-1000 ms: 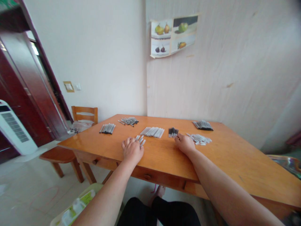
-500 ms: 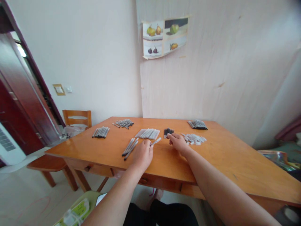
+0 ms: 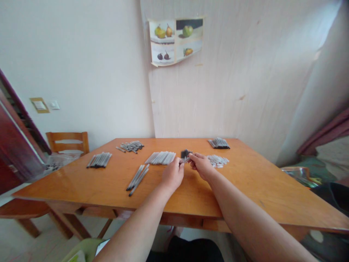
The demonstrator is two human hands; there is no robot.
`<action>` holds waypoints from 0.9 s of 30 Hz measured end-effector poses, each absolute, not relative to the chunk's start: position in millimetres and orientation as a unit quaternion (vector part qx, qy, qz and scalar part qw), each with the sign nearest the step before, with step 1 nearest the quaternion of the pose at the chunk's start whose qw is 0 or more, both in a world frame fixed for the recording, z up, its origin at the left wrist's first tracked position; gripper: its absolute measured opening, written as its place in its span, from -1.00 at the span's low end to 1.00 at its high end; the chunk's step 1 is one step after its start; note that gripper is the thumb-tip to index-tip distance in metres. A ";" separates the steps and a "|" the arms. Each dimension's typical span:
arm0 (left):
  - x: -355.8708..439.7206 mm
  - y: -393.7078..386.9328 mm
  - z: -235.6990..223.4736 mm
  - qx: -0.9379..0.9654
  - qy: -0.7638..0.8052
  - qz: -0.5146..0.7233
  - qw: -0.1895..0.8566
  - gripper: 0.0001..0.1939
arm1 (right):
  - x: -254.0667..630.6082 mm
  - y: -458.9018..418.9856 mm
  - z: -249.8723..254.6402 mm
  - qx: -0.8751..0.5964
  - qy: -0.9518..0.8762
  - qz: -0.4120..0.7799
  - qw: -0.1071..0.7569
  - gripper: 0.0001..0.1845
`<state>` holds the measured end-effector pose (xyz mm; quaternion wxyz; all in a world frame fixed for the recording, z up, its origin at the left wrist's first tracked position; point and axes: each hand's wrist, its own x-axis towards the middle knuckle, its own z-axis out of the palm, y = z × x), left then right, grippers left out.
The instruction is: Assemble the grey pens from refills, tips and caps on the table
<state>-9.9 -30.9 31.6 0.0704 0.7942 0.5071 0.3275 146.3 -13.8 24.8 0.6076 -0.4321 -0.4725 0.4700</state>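
My left hand is closed around a slim whitish pen barrel, which sticks out to the right. At its far end, the pinched fingers of my right hand meet the barrel; whatever small piece they hold is hidden. Just behind the hands lies a bunch of small black pen parts. A row of whitish barrels is to its left, and a heap of short white pieces sits right of my right hand. Several pens with black ends lie left of my left hand.
More black-ended pens lie in a left group, a loose back-left pile and a back-right bundle. The wooden table meets a wall with fruit pictures. A wooden chair stands at left.
My right hand has come from the black parts to the end of the barrel in my left hand. Both hands are now close together. The view has turned slightly right.
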 end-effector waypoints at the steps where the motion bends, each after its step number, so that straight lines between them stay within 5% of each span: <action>1: -7.4 -27.8 32.3 0.799 0.503 0.320 0.077 -0.77 | 148.2 -13.1 25.6 -0.443 -0.472 0.463 0.605 -0.63; 10: 6.1 -12.0 27.6 0.824 0.474 0.284 0.127 -0.64 | 162.2 -4.8 29.7 -0.481 -0.438 0.436 0.621 -0.69; 27: 11.7 -8.1 26.2 0.730 0.399 0.372 0.412 -0.59 | 161.4 -10.9 40.0 -0.453 -0.413 0.465 0.639 -0.68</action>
